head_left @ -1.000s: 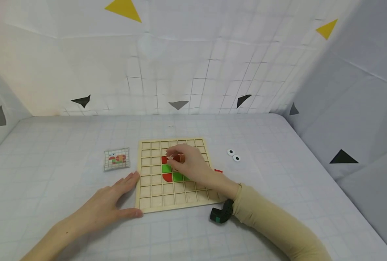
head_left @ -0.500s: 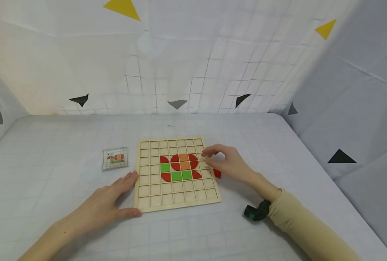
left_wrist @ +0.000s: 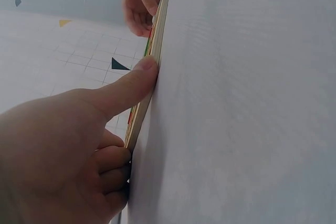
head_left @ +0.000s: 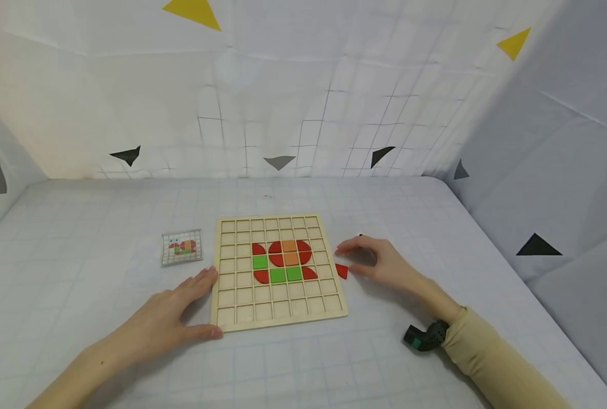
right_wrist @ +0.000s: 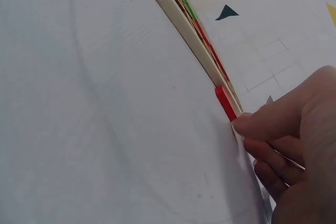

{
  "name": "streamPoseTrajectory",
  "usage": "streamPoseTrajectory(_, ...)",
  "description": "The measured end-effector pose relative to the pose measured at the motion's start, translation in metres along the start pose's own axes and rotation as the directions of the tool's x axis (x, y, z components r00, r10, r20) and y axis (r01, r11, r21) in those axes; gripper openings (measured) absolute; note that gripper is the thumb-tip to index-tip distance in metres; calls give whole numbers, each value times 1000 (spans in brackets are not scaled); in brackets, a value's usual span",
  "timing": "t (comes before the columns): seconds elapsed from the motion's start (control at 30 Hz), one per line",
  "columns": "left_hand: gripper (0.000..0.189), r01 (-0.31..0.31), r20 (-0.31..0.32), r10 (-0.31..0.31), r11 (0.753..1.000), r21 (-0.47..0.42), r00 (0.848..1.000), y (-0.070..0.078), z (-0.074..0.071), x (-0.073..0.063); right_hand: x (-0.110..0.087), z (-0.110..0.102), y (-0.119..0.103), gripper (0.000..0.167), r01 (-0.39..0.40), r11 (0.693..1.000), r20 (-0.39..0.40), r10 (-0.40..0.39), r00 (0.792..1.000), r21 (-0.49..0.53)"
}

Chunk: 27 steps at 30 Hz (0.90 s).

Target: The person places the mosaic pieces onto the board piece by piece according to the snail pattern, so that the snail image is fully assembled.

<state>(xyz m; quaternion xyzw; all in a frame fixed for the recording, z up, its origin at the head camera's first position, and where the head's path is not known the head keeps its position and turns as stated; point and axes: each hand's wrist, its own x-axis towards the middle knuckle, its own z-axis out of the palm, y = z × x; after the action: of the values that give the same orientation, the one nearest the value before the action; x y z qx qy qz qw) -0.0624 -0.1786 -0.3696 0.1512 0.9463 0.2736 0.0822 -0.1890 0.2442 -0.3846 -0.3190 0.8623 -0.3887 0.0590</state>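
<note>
A wooden grid board [head_left: 232, 298] lies on the table, with red, green and orange tiles set in its squares. My left hand [head_left: 162, 318] rests against the board's left edge, fingers extended and thumb at the near corner. Just right of the board lies a loose red tile [head_left: 341, 271] with a curved edge. My right hand [head_left: 385, 264] is beside this tile, its thumb tip at the tile's end and its bent index finger apart from the thumb. In the right wrist view, the red tile [right_wrist: 226, 103] is against the board's side, by the thumb.
A small picture card [head_left: 182, 247] showing a coloured grid pattern lies left of the board. A dark bit of a round eye piece [head_left: 361, 235] peeks out behind the right hand. A black device [head_left: 426, 336] sits at the right wrist. White sheeting [head_left: 283, 85] rises behind the table.
My right hand has moved right, off the tiles on the board, to the loose red tile, uncovering the orange and red tiles. The left hand stays on the board's edge.
</note>
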Motion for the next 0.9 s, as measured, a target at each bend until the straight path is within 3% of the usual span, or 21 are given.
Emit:
streamPoseTrajectory(0.2,108,-11,-4,11,1000,1,1000,-1,0,0,-1,1,2,42,17,999,32,-18,999,31)
streamPoseTrajectory(0.9,108,-11,8,11,1000,-1,1000,-2,0,0,0,8,4,35,9,1000,-87,-8,996,15)
